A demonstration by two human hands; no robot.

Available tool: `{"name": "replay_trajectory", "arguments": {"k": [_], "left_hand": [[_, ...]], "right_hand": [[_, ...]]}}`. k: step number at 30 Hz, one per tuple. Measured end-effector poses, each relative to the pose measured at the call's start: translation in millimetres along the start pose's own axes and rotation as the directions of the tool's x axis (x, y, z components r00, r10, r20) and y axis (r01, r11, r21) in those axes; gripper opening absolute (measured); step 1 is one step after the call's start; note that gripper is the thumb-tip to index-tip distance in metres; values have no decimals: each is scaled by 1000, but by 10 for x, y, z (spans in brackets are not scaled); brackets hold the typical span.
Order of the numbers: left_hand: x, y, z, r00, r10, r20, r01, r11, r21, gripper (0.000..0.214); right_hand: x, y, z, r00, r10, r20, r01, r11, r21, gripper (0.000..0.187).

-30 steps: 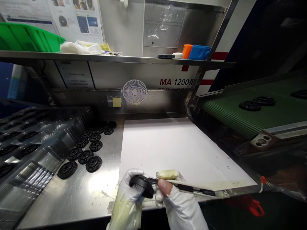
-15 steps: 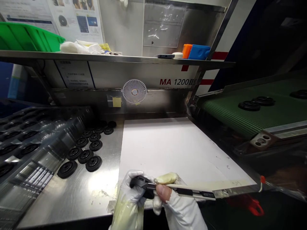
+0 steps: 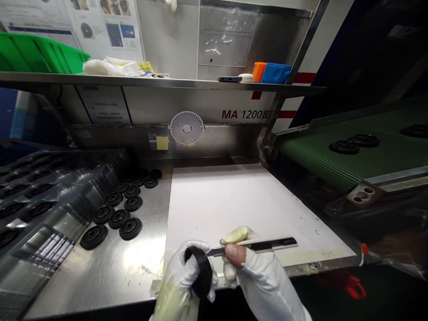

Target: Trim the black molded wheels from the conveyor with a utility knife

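Observation:
My left hand [image 3: 183, 272], in a white glove, is closed round a black round plastic part [image 3: 203, 277], which it holds tilted on edge above the front of the white sheet [image 3: 227, 200]. Between the thumb and fingers of my right hand [image 3: 249, 265] is a utility knife [image 3: 267, 244]; the bare thumb presses on it near the blade. The blade's tip points left and lies at the upper rim of the part; whether it touches cannot be made out. Several similar black round parts [image 3: 118, 218] lie on the metal table to the left.
Stacked clear plastic trays [image 3: 56, 232] holding black parts stand at the left. A green conveyor belt [image 3: 310, 151] carries several parts at the right. A small white fan [image 3: 187, 128] sits below the metal shelf [image 3: 187, 84]; a green bin [image 3: 40, 53] stands on it.
The part in my left hand has been turned, now showing its rim on edge. My right hand has moved slightly right and up with the knife, its blade now drawn back to the rim.

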State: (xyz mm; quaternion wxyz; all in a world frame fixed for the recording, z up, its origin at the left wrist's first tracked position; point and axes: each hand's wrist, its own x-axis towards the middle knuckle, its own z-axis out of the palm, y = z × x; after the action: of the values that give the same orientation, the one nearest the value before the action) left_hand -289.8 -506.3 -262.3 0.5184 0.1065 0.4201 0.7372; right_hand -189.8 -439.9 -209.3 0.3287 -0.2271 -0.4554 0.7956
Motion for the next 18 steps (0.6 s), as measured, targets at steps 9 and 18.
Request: {"name": "replay_trajectory", "arguments": {"k": [9,18], "left_hand": [[-16,-9,-34,992,26,125,-30,999,36,36],[70,21,-180,978,175,-111,-153,972,181,35]], "right_hand": [[-17,21,72,984,109,142,-115,993,34,32],[-133,11,-305,968,227,106,-190,941,-281,25]]}}
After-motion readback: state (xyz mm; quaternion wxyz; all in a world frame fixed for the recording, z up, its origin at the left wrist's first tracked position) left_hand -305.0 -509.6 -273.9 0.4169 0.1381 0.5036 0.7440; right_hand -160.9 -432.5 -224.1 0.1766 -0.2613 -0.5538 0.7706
